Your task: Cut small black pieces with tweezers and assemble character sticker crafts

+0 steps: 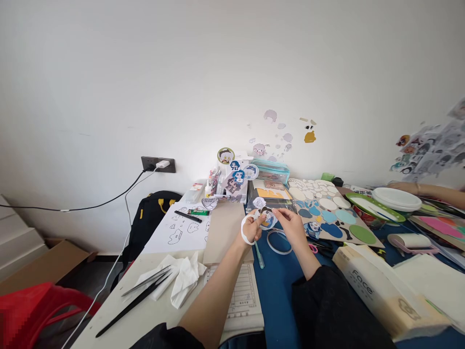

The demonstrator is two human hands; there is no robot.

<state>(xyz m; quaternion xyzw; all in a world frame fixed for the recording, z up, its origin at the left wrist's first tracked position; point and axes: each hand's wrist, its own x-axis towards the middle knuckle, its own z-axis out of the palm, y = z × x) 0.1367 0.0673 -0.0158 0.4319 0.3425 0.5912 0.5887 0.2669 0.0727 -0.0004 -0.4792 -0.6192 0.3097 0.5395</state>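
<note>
My left hand (251,227) and my right hand (290,224) meet over the blue table mat (276,291), both pinching a small round cartoon cut-out (268,217). A white tape ring (245,230) hangs around my left hand's fingers. Just below my hands lie a thin clear ring (279,241) and a light blue pen (259,254). Both forearms reach in from the bottom edge, the right one in a black sleeve.
Crumpled tissue (183,275) and long black tweezers (134,300) lie at the left. A line-drawing sheet (181,228), a cardboard board with coloured shapes (329,213), a tissue box (378,291), plates (395,198) and another person's arm (428,190) surround me. A red chair (32,310) stands lower left.
</note>
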